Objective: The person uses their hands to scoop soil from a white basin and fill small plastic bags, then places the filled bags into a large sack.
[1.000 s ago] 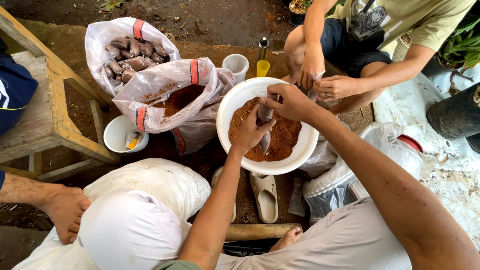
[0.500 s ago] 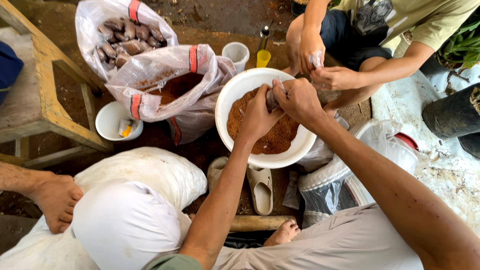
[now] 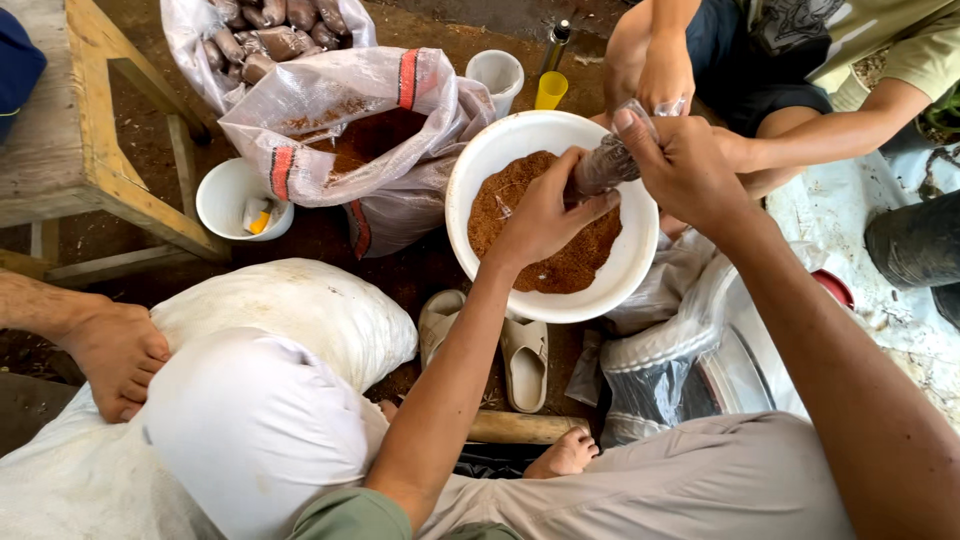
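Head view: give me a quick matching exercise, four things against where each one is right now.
Things:
1. small filled bag
2. yellow cup
3. sandal
4. big white bowl

Places:
A. on the ground just below the bowl
B. between the left hand and right hand
C. under both hands, holding brown powder
D. beside the white cup

Pairs: 1-B, 2-D, 3-A, 4-C.

Left hand (image 3: 540, 215) and right hand (image 3: 685, 165) gripping small filled bag (image 3: 603, 166), above white bowl (image 3: 480, 175) of brown soil (image 3: 560, 260)
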